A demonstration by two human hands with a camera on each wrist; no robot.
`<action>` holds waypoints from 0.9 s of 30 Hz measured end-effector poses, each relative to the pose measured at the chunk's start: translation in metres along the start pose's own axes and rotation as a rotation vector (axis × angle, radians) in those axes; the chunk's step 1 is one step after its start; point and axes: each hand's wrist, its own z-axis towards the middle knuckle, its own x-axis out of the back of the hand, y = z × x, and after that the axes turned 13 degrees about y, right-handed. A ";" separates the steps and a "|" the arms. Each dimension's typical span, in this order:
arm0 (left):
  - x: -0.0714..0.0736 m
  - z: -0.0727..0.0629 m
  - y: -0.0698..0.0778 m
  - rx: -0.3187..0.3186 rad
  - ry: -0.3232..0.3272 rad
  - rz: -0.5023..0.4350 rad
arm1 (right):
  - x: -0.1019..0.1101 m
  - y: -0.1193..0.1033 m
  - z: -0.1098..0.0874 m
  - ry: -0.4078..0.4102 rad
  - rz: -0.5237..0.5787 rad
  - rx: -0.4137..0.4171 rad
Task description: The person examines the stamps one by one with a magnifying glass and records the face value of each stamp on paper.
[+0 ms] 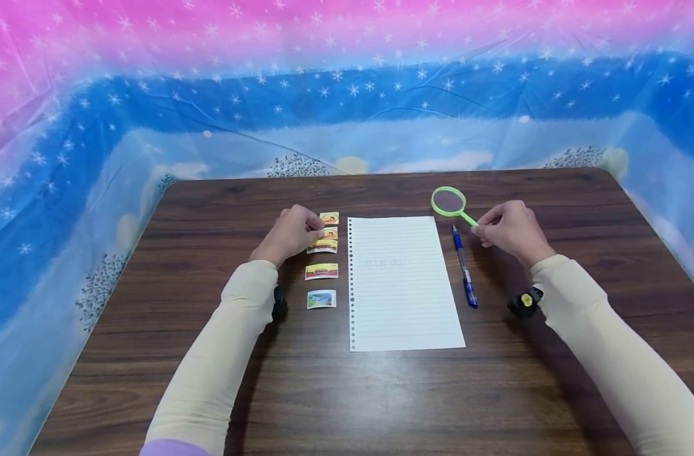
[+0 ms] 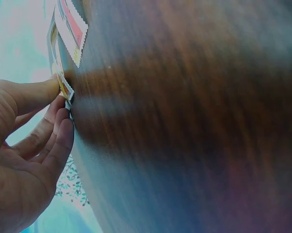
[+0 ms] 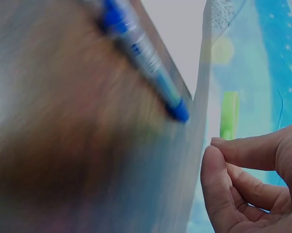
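Observation:
My left hand [image 1: 289, 234] pinches a small yellow postage stamp [image 2: 66, 89] between thumb and fingers. That stamp overlaps another yellow stamp [image 1: 324, 248] in the head view. Others in the same column are a yellow stamp [image 1: 329, 218] at the top, a red and yellow stamp [image 1: 321, 272] lower down and a landscape stamp [image 1: 321, 299] at the bottom. On the right, my right hand [image 1: 512, 229] pinches the handle end of a green magnifying glass [image 1: 465, 217]. Its round lens lies toward the far side; whether it touches the table cannot be told.
Between the hands lies a lined sheet of paper [image 1: 404, 304] with faint handwritten numbers. A blue pen [image 1: 464, 266] rests along its right side. All are on a dark wooden table [image 1: 381, 405], with a snowflake-patterned cloth [image 1: 347, 95] hanging behind and at the sides.

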 end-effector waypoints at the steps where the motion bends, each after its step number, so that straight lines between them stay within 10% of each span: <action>1: 0.000 0.000 0.000 0.000 0.001 0.000 | -0.003 -0.004 0.002 -0.001 0.001 0.005; 27: 0.000 0.000 -0.002 -0.013 0.019 0.001 | -0.089 -0.093 0.006 -0.088 0.034 0.187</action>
